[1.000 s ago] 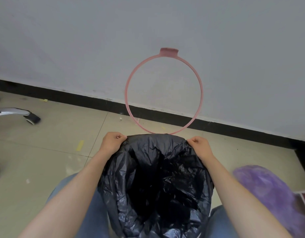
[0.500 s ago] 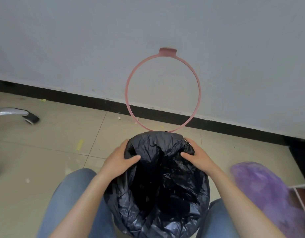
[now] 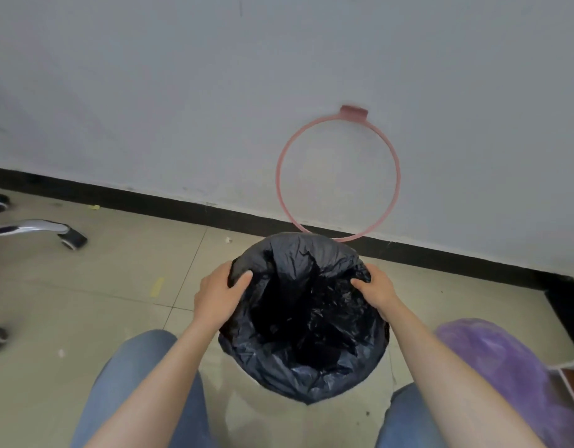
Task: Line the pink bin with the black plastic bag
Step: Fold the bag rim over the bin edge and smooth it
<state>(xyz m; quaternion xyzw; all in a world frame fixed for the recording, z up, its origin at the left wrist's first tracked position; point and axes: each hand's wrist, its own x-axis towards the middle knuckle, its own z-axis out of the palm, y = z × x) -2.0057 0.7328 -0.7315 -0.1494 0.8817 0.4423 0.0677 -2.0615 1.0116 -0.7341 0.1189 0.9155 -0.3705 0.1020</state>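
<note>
Both hands, left hand (image 3: 219, 295) and right hand (image 3: 377, 287), pinch the black plastic bag (image 3: 306, 321) rim in their fingers; thin film could slip or tear.

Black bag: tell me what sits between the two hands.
In the head view, only the black bag's open mouth lies between the left hand and right hand, each gripping its rim.

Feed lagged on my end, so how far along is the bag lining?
Done: the black bag is open and draped over the bin's mouth, hiding the rim all round. In hand: the left hand and right hand press its top edge at either side. Left: the pink ring leans against the wall, not yet fitted over the bag.
</note>
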